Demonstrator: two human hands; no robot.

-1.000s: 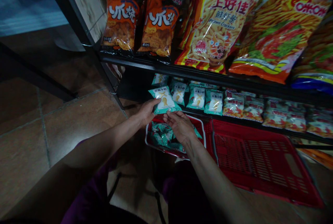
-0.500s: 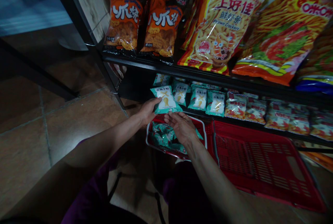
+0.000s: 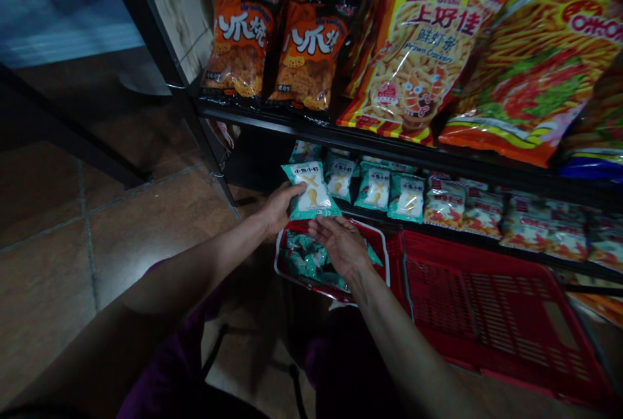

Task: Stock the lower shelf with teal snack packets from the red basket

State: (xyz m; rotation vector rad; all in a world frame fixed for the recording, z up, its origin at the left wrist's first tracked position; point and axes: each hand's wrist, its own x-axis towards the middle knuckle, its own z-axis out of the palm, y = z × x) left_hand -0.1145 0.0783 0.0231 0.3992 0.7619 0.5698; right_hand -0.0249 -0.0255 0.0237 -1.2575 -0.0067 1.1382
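My left hand (image 3: 278,207) grips a small teal snack packet (image 3: 311,189) by its left edge, holding it upright in front of the low shelf. Just below the packet my right hand (image 3: 341,244) hovers palm down with its fingers spread, holding nothing. Under both hands sits a small red basket (image 3: 331,291) with several more teal packets (image 3: 306,257) in it. A row of the same teal packets (image 3: 377,187) stands on the low shelf behind.
A large red basket (image 3: 491,315) lies to the right on the floor. The upper shelf (image 3: 389,146) carries orange snack bags (image 3: 241,49) and big prawn cracker bags (image 3: 418,62). Red-and-white packets (image 3: 481,211) line the low shelf at right. Brown floor tiles (image 3: 121,224) spread to the left.
The packet in my left hand has shifted slightly up toward the shelf. My right hand stays just beneath it, fingers a little more open.
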